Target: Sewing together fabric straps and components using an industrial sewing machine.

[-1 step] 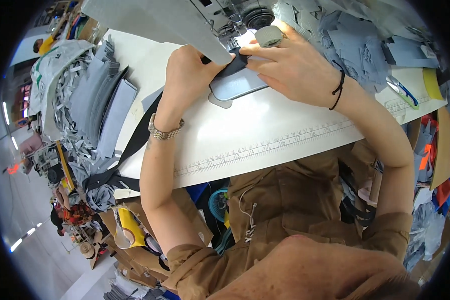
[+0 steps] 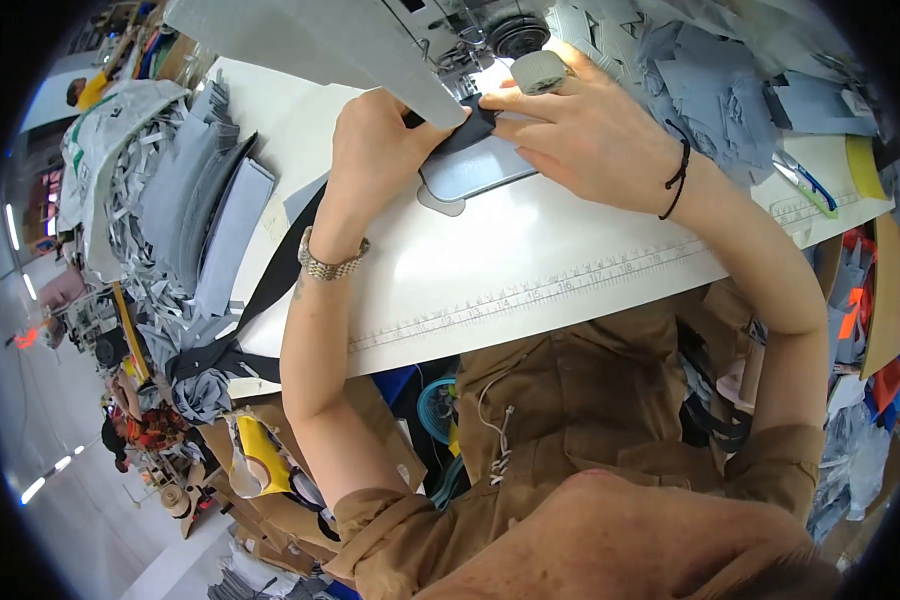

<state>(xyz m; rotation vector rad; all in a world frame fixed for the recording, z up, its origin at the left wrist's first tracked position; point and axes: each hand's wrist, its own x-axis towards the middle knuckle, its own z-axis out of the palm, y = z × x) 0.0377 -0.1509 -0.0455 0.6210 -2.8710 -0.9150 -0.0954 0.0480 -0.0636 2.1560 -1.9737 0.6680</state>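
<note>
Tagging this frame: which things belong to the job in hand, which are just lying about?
In use:
left hand, right hand
dark fabric they touch
sewing machine

Likely lying about:
blue-green snips, right
grey fabric stack, left
white bag, left

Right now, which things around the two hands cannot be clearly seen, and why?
In the head view:
Left hand: most fingers, hidden behind the sewing machine.
Sewing machine's top: cut off by the upper edge.
Black fabric: partly covered by fingers and machine.
Black strip: upper end behind the left wrist; whether it joins the fabric is unclear.
</note>
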